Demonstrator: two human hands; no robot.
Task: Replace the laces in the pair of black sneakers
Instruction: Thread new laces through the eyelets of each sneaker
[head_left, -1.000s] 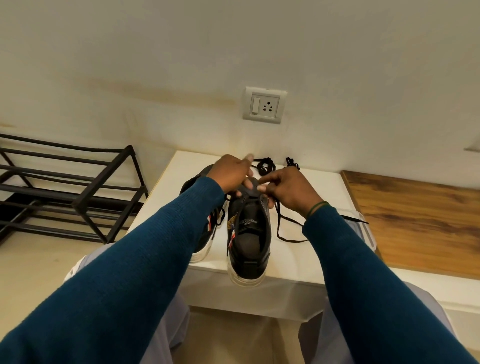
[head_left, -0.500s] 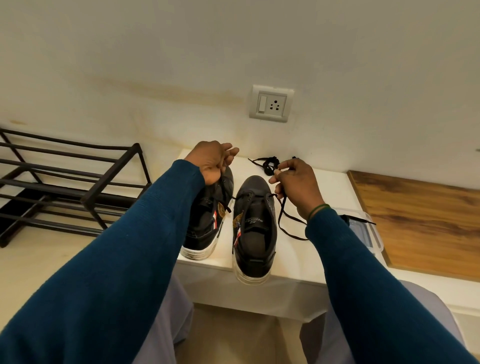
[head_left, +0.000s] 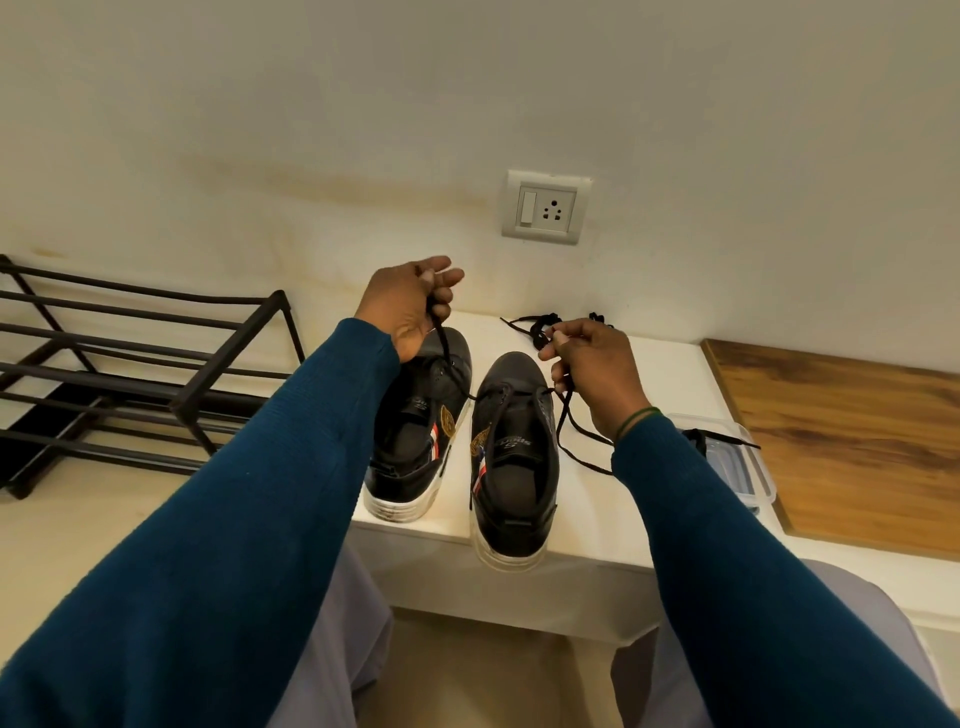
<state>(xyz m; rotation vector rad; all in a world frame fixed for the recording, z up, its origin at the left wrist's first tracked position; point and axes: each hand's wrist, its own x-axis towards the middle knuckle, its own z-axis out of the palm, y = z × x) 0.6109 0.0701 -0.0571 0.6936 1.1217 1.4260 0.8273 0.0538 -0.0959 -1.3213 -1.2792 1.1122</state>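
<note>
Black lace (head_left: 445, 348) runs from the left grip (head_left: 410, 306), which pinches one end, down through the front eyelets of the sneaker (head_left: 514, 457) below and up to the right grip (head_left: 592, 369), which pinches the other end. That sneaker lies on the white worktop (head_left: 597, 519) beneath and between both grips. Its mate (head_left: 421, 431) is under the left grip, and loose laces (head_left: 540, 327) lie just beyond the right grip.

I log soft, warm, even indoor light with no glare: the wall (head_left: 311, 104) dims slightly toward the top corners, and only faint shadows lie under the sneakers (head_left: 514, 467) on the white bench (head_left: 649, 395). Focus is sharp at centre, where the thin lace (head_left: 562, 415) shows crisp. Wide-angle distortion bows the shoe rack (head_left: 130, 364) bars and stretches the sleeves (head_left: 234, 545) toward the lower corners.
</note>
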